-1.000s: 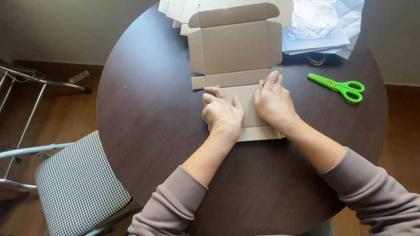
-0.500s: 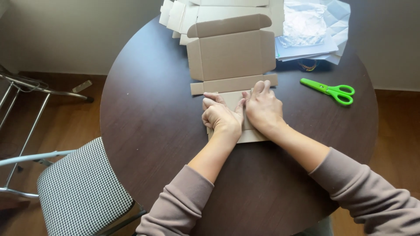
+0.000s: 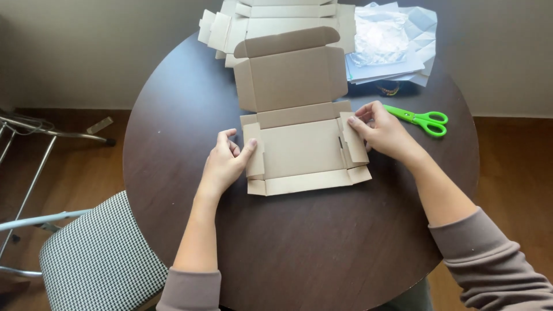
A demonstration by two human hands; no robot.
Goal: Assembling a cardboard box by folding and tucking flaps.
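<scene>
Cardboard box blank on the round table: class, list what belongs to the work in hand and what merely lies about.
In hand: flat cardboard box blank; left hand on its left flap; right hand on its right flap.

Lying about: green scissors; stacked blanks; plastic sheets; checked chair.

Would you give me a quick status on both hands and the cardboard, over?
Left hand on left side flap, right hand on right flap. Flat cardboard box blank unfolded on table. Green scissors beside right hand.
</scene>
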